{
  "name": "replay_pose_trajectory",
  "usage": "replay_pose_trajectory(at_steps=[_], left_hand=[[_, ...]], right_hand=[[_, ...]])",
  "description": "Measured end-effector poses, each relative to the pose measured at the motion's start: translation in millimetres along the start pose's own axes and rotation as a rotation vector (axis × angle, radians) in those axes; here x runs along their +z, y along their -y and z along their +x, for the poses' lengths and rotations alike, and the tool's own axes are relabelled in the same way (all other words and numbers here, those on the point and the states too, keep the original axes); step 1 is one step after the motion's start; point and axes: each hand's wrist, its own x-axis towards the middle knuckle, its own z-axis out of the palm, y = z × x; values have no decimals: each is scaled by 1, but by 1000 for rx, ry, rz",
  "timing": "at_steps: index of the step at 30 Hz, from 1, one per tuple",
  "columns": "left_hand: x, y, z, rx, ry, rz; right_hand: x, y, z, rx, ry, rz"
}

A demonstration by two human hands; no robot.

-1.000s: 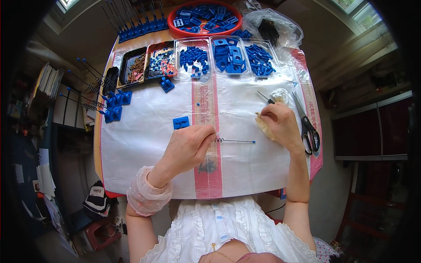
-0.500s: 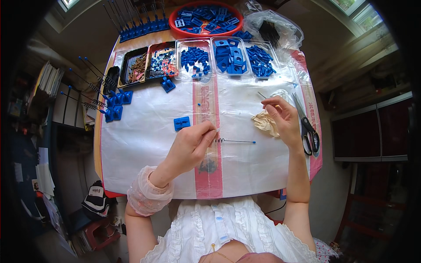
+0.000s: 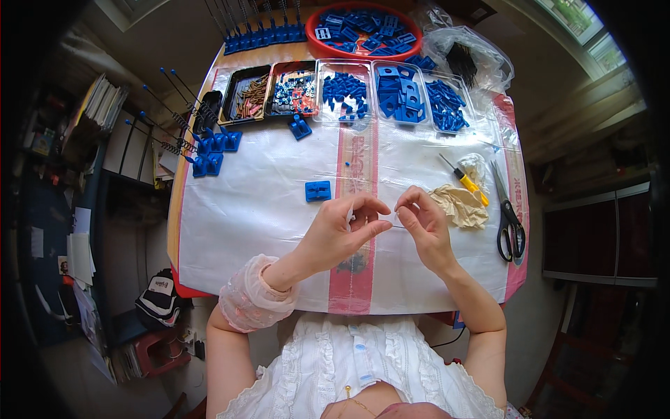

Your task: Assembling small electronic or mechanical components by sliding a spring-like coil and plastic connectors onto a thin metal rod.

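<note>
My left hand [image 3: 343,229] hovers over the middle of the table, fingers curled, thumb stretched toward my right hand. A short stretch of thin dark wire rod [image 3: 398,225] shows between the two hands; its coil and ends are hidden. Something white shows against the left fingers. My right hand [image 3: 426,234] is closed in a pinch, thumb against index finger; what it pinches is too small to name. Beyond the left hand lies a blue rectangular base [image 3: 317,191]. A yellow-handled screwdriver [image 3: 472,186] rests beside a crumpled beige cloth [image 3: 458,206], right of my right hand.
Scissors [image 3: 511,222] lie at the right edge. Trays of screws [image 3: 251,101], nuts [image 3: 293,91] and blue plastic parts [image 3: 401,91] line the back, before a red basin [image 3: 314,43]. Assembled blue bases with spring rods [image 3: 215,143] stand at left. A small blue piece [image 3: 347,164] lies mid-table.
My right hand has left the screwdriver and come left and nearer, up to my left hand. The rod's coil and blue tip no longer show. The whole view has shifted.
</note>
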Motion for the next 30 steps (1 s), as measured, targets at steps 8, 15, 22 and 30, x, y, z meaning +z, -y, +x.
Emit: replay_pose_trajectory(at_steps=[8, 15, 22, 30], left_hand=[[2, 4, 0, -39, -6, -30], [2, 3, -1, 23, -52, 80], [2, 0, 0, 56, -104, 130], [-5, 2, 0, -69, -57, 36]], right_hand=[[9, -2, 1, -211, -65, -343], [8, 3, 2, -307, -74, -502], [8, 7, 2, -303, -43, -509], [3, -2, 0, -160, -57, -267]])
